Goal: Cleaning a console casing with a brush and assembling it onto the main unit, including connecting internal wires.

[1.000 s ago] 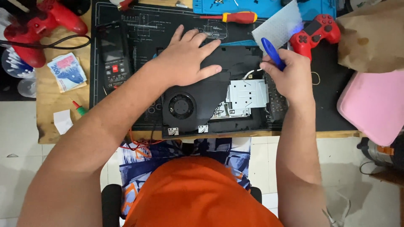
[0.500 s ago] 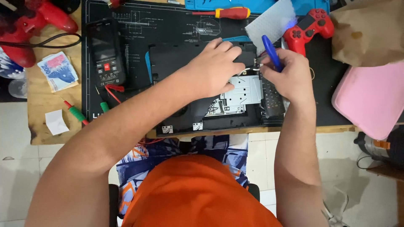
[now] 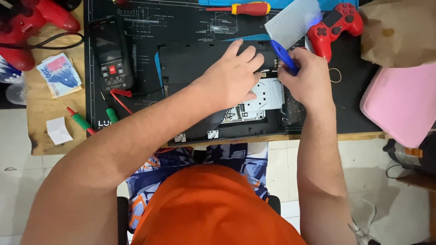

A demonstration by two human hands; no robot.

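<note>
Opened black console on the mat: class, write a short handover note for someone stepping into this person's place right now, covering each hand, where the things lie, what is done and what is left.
Left hand lies flat on the opened black console, fingers spread, holding nothing.
Right hand grips a blue-handled tool, tip hidden at the console's right edge.
The console's cover is off: silver metal drive exposed.
Red-and-yellow screwdriver and red game controller lie behind, black multimeter to the left.
Done: console opened. Left: cannot tell, since the tool's tip is hidden.
</note>
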